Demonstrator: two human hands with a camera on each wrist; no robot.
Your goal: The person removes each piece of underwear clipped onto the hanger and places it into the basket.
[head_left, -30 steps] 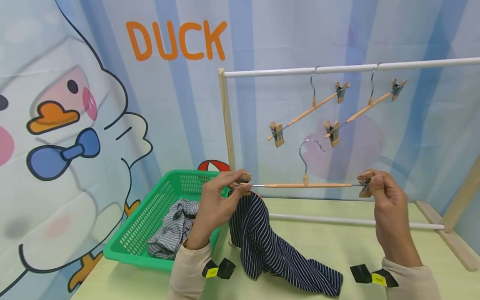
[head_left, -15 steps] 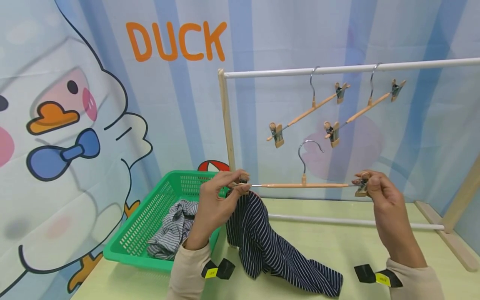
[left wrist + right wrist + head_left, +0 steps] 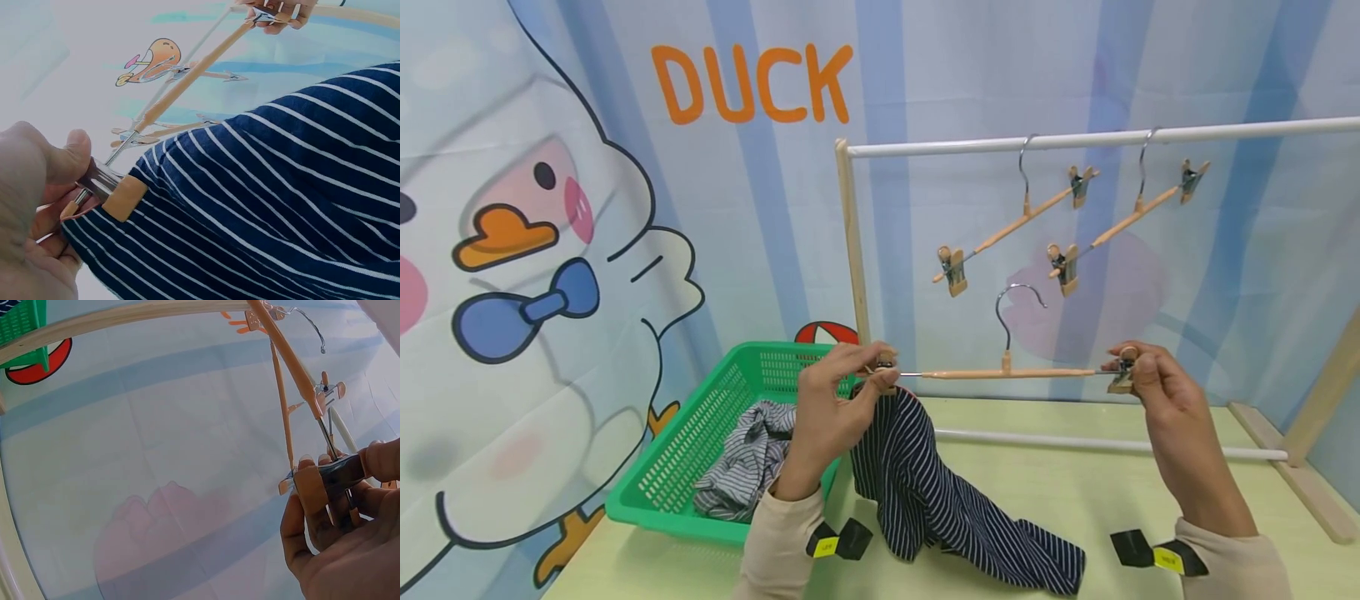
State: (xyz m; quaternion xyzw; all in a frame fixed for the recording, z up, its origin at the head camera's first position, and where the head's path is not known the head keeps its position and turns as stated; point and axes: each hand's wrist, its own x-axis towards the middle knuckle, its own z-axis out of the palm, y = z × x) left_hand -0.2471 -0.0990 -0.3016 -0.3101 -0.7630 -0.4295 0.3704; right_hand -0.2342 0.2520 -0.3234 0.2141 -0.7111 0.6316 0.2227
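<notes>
Between my hands a clip hanger (image 3: pixel 1000 373) is held level above the table, its metal hook pointing up. My left hand (image 3: pixel 835 417) pinches the hanger's left clip, which bites the edge of a navy, white-striped garment (image 3: pixel 917 467); the left wrist view shows that clip (image 3: pixel 125 198) on the cloth (image 3: pixel 262 194). The garment droops from there, and its far end lies on the table. At the other end my right hand (image 3: pixel 1180 425) grips the right clip (image 3: pixel 312 487) between thumb and fingers, with no cloth seen in it.
A green basket (image 3: pixel 662 521) on the left holds a grey striped garment (image 3: pixel 745 458). Behind the hands stands a rack with a white rail (image 3: pixel 940 147), where two more clip hangers (image 3: pixel 1026 218) hang. The rack's lower bar (image 3: pixel 1037 439) crosses just above the table (image 3: pixel 1037 508).
The right hand and its end of the hanger have shifted slightly left. My left hand stays nearly in place, and the garment keeps its drape.
</notes>
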